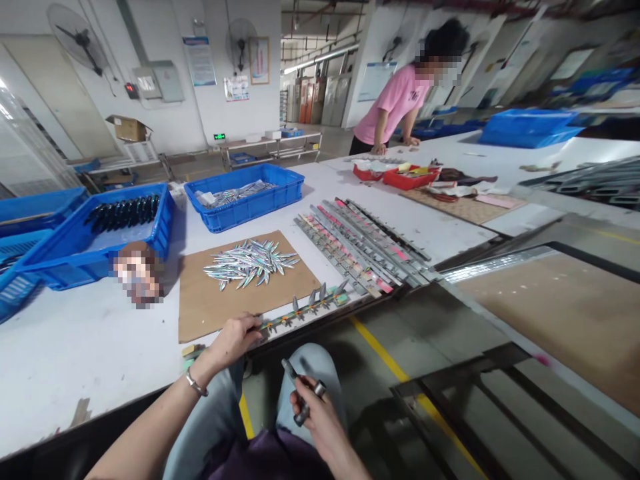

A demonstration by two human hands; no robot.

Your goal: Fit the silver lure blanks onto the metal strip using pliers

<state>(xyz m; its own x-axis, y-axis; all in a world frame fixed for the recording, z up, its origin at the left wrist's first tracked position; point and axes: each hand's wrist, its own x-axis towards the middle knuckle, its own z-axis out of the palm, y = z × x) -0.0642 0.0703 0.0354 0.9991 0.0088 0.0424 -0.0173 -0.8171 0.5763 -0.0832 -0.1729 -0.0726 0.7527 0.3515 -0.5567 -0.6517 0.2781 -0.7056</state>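
Observation:
My left hand point(237, 339) rests at the table's front edge, its fingers closed on the near end of a long narrow strip point(280, 319). Several grey leaf-shaped pieces point(313, 298) stand upright along the strip's far half. Over my lap, my right hand point(313, 403) is wrapped round a dark metal tool point(310, 402), held away from the strip. Behind the strip, a heap of shiny silver lure-shaped pieces point(250, 262) lies on a brown board point(200, 310). A small green and yellow block point(193, 353) sits left of my left hand.
Blue bins point(215, 220) stand behind the board and at the left. Long metal strips point(360, 247) lie to the right. Red trays point(407, 179) are farther back. A person in pink point(395, 100) leans on the table. A metal frame point(450, 413) is at the lower right.

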